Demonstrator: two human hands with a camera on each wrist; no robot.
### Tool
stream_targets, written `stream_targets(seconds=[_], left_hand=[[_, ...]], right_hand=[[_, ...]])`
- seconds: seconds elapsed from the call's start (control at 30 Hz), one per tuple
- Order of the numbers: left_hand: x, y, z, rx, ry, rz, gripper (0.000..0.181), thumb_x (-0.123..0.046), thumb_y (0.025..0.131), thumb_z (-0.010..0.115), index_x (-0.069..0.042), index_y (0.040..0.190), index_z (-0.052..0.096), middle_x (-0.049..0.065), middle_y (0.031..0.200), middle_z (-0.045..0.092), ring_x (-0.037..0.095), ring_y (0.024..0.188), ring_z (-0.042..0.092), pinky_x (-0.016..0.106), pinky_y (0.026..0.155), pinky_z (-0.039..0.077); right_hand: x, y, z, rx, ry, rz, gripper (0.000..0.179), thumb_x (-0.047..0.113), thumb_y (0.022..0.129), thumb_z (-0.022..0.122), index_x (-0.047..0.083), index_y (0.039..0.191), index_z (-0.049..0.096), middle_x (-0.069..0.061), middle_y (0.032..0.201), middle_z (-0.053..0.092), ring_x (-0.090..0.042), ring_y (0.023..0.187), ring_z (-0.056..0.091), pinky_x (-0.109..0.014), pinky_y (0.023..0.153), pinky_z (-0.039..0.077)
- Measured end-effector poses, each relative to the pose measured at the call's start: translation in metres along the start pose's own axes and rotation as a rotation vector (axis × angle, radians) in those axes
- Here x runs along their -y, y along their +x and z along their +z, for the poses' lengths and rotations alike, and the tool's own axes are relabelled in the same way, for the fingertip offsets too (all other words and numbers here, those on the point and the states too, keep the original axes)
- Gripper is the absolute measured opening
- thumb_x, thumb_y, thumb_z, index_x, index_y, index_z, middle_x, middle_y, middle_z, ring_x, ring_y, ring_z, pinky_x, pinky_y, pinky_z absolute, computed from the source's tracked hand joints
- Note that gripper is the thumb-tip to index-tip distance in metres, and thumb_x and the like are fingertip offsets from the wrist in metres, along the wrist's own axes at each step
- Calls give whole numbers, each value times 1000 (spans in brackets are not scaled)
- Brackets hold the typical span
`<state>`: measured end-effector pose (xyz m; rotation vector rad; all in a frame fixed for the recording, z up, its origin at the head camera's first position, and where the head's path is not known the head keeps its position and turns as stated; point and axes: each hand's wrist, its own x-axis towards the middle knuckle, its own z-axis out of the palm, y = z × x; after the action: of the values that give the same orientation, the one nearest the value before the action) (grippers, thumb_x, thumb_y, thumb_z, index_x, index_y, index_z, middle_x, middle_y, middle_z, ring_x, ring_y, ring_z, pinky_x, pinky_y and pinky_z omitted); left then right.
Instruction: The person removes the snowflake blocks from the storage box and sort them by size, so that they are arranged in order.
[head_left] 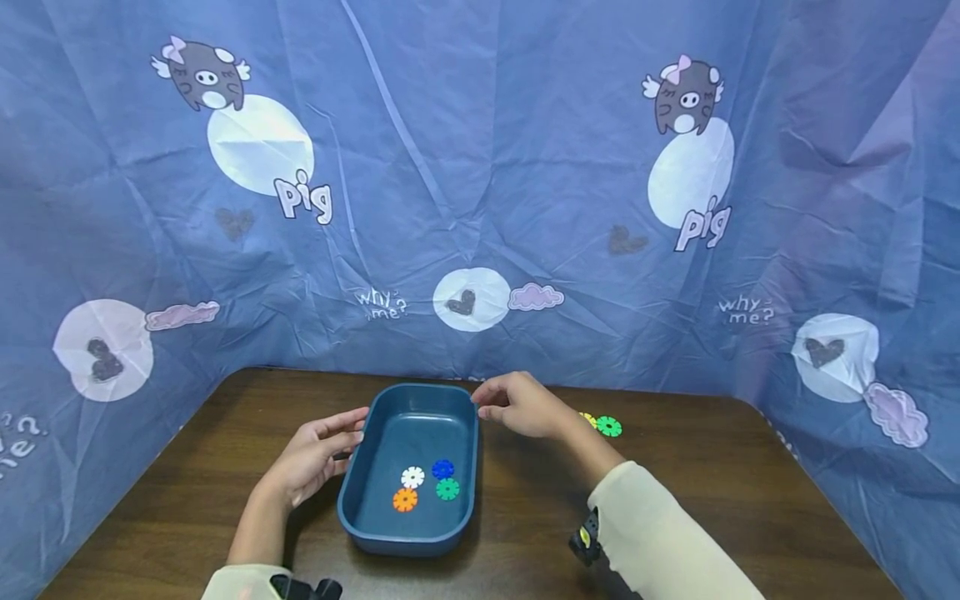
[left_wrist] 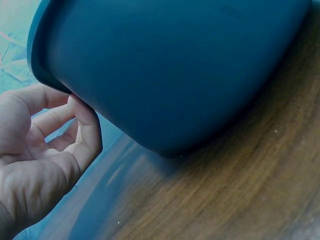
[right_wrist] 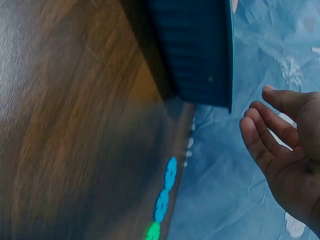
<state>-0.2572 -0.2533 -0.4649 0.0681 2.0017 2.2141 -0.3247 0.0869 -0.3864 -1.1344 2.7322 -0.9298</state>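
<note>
A dark blue rectangular bin (head_left: 420, 433) stands on the table. Inside it lie a white notched disc (head_left: 407, 477), an orange one (head_left: 400, 500), a blue one (head_left: 438, 469) and a green one (head_left: 442, 489). My left hand (head_left: 311, 458) is at the bin's left side; in the left wrist view its fingertips (left_wrist: 74, 102) touch the outer wall just under the rim. Beside the far right corner, my right hand (head_left: 525, 407) has its fingers loosely bent. The right wrist view shows a gap between that hand (right_wrist: 287, 145) and the bin, with nothing held.
More notched discs lie on the table to the right, among them a green one (head_left: 615, 427) and a yellow one (head_left: 588, 418) partly behind the right forearm. Blue discs (right_wrist: 169, 172) show in the right wrist view. A blue patterned curtain (head_left: 480, 167) hangs behind the wooden table (head_left: 675, 467).
</note>
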Motion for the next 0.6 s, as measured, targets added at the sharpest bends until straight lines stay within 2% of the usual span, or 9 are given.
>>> stream_targets(seconds=[0.2,0.4,0.6], left_hand=[[-1,-1,0,-9,23,-7,59,-7,100,63,5,153,41,15,134,56,15,106,64,38,88,58],[-2,-1,0,-8,16,-14,59,-7,100,62,5,153,40,16,134,56,15,107,64,39,88,58],[-3,-1,0,-4,28,-14,58,-9,101,62,4,153,40,19,137,55,16,109,64,39,89,58]], right_hand=[[14,8,9,52,-22,-50,17,9,96,70,6,113,76,-4,105,76,-8,83,63,-27,76,53],[25,16,20,151,-79,-76,23,10,98,69,6,119,74,-2,105,76,-4,83,64,-25,80,54],[39,22,34,249,-173,-133,26,14,99,68,9,124,73,1,101,71,-3,76,59,-19,72,51]])
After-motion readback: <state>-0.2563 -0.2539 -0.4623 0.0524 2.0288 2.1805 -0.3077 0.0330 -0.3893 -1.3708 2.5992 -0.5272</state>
